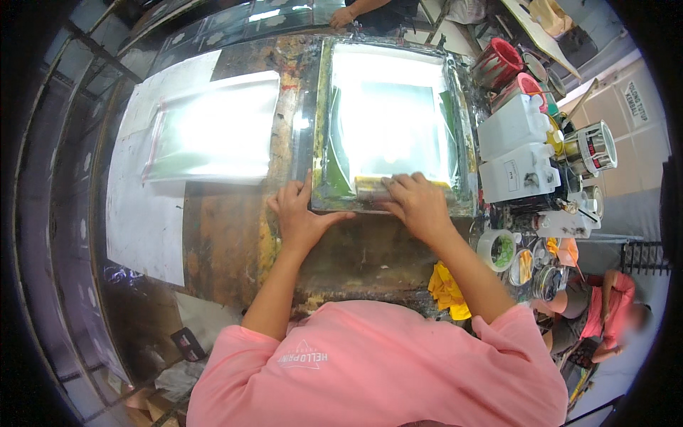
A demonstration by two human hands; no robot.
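A screen printing frame lies on the stained worktable in front of me, its mesh washed out by glare, with green showing along the sides. My right hand is closed over a squeegee, which lies crosswise at the near end of the mesh; the palm hides part of it. At the frame's near left corner rests my left hand. Its thumb stretches along the near edge and the index finger points up the left side, spread apart. Left of the frame, shiny clear plastic sheets lie flat.
White paper covers the table's left part. Paint cans, white jugs and tape rolls crowd the right edge. A yellow cloth lies near my right forearm. Other people are at the far side and lower right.
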